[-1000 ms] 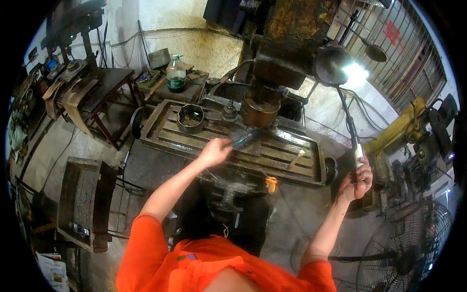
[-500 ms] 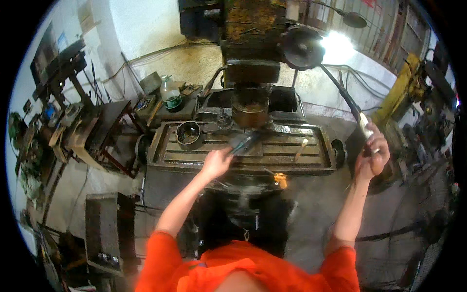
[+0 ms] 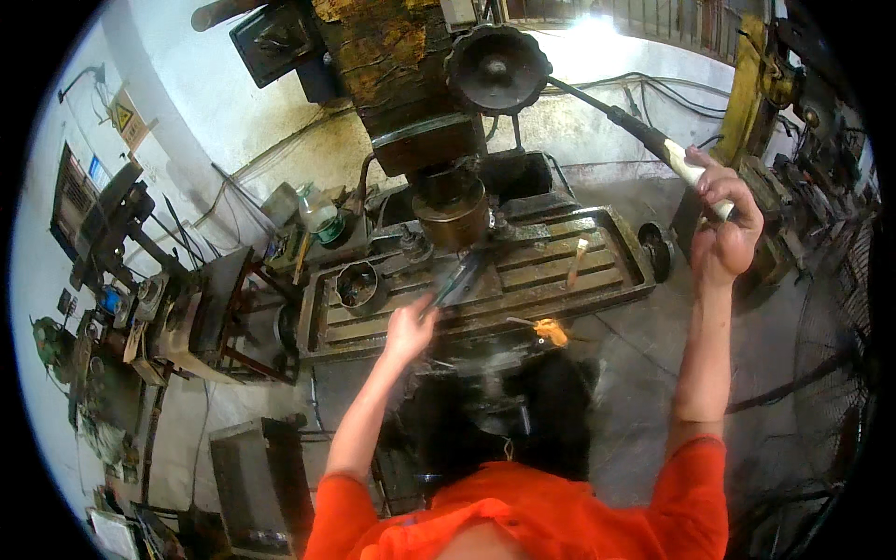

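Observation:
My left hand [image 3: 411,329] is closed around a greenish, bar-like tool [image 3: 457,280]. Its dark far end reaches below the spindle head [image 3: 453,217] of a milling or drilling machine; blur hides its exact kind. At the right, my right hand [image 3: 726,219] grips the pale end of a long feed lever [image 3: 644,133], which runs up to a round, scalloped hub [image 3: 497,70]. Beneath the spindle lies the slotted machine table [image 3: 537,280]. A round metal pot [image 3: 359,287] with dark contents stands on its left part, and a small brush [image 3: 578,262] lies on its right part.
An orange-yellow object [image 3: 551,331] sits at the table's front edge. Handwheels flank the table, such as the right one [image 3: 656,252]. Left of it are a clear jug [image 3: 320,215] and a dark metal bench [image 3: 210,313]. A dark box [image 3: 261,485] stands on the floor.
The view has tilted and shifted, so the machine now leans in the picture. My right hand, still on the lever, appears higher. My left hand keeps hold of the tool near the spindle.

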Available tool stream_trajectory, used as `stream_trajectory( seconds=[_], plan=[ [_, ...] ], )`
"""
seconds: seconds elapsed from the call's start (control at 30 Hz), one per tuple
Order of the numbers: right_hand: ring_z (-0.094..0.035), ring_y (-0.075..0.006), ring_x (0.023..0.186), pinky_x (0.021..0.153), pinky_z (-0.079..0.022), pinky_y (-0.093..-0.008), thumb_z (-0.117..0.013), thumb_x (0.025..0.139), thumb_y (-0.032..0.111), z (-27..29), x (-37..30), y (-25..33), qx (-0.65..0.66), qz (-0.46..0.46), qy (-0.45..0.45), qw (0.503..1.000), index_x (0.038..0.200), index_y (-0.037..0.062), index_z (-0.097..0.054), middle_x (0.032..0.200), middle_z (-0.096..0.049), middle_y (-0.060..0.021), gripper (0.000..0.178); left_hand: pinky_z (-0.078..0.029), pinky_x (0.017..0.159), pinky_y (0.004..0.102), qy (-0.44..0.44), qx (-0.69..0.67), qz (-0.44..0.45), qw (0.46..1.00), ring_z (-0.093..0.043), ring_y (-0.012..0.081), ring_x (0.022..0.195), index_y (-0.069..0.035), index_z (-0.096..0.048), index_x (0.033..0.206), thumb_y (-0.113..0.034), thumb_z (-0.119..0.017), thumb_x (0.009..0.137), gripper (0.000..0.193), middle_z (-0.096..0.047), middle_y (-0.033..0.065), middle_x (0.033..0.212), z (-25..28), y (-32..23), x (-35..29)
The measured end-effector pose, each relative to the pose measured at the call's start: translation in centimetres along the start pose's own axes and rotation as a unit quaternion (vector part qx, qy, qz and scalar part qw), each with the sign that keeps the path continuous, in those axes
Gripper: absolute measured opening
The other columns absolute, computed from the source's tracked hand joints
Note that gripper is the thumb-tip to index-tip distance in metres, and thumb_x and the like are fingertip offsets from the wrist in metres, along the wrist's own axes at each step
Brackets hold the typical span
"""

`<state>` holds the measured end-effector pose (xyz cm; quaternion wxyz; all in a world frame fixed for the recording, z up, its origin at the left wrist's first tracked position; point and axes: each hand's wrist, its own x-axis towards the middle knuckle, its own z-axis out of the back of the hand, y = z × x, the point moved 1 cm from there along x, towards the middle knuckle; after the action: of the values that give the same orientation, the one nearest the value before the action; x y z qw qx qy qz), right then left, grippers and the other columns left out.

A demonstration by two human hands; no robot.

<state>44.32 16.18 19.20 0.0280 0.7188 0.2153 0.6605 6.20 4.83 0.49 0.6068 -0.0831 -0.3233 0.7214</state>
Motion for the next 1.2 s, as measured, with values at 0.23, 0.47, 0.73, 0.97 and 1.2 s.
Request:
stream_trajectory(
  seconds=[0.23, 0.47, 0.73, 0.97, 1.2],
  plan=[
    [-0.053, -0.0310, 0.104, 0.099, -0.033, -0.0408, -0.057, 0.066, 0.027, 0.6, 0.4, -0.1, -0.025, 0.028, -0.057, 0.998, 0.100, -0.0098, -0.056, 0.106, -0.057, -0.0218, 0.051, -0.048, 0.067, 0.0361, -0.023, 0.009, -0.038, 0.999, -0.064, 0.0318, 0.075, 0.003, -0.059, 0.105, -0.019, -0.060, 0.080, 0.033, -0.063, 0.0229, 0.086, -0.8, 0.9, 0.1],
    [-0.047, -0.0332, 0.114, 0.101, -0.031, -0.0436, -0.060, 0.074, 0.042, -0.7, 2.1, 0.7, -0.111, 0.121, -0.083, 0.983, 0.109, -0.0100, -0.054, 0.119, -0.050, -0.0231, 0.063, -0.048, 0.065, 0.0354, -0.015, 0.022, -0.032, 0.999, -0.064, 0.0308, 0.071, 0.003, -0.059, 0.106, -0.018, -0.060, 0.079, 0.033, -0.063, 0.0229, 0.084, -0.6, 0.6, 0.3],
    [-0.044, -0.0415, 0.114, 0.101, -0.026, -0.0578, -0.049, 0.068, 0.008, -1.3, 5.4, 0.3, -0.118, 0.197, -0.011, 0.973, 0.063, 0.0034, -0.033, 0.107, -0.050, -0.0229, 0.018, -0.048, 0.061, 0.0358, -0.034, 0.015, -0.067, 0.997, -0.062, 0.0314, 0.065, 0.002, -0.060, 0.105, -0.016, -0.061, 0.078, 0.032, -0.063, 0.0208, 0.083, -0.7, 0.2, 1.1],
    [-0.046, -0.0415, 0.111, 0.101, -0.027, -0.0572, -0.035, 0.056, 0.001, -1.2, 9.3, 0.0, -0.149, 0.210, -0.005, 0.966, 0.065, 0.0000, -0.033, 0.103, -0.049, -0.0251, 0.009, -0.047, 0.057, 0.0410, -0.040, 0.055, -0.080, 0.994, -0.061, 0.0342, 0.062, 0.000, -0.061, 0.104, -0.014, -0.061, 0.077, 0.030, -0.062, 0.0218, 0.077, -1.3, 0.7, 1.3],
    [-0.051, -0.0226, 0.097, 0.093, -0.034, -0.0302, -0.056, 0.074, 0.004, 1.5, 16.3, -1.4, -0.108, 0.223, 0.079, 0.966, 0.090, -0.0082, -0.053, 0.101, -0.055, -0.0171, 0.021, -0.048, 0.056, 0.0432, -0.049, 0.055, -0.101, 0.992, -0.059, 0.0366, 0.061, -0.002, -0.061, 0.105, -0.014, -0.059, 0.078, 0.030, -0.061, 0.0213, 0.069, -1.9, -0.2, 2.7]
  ],
)
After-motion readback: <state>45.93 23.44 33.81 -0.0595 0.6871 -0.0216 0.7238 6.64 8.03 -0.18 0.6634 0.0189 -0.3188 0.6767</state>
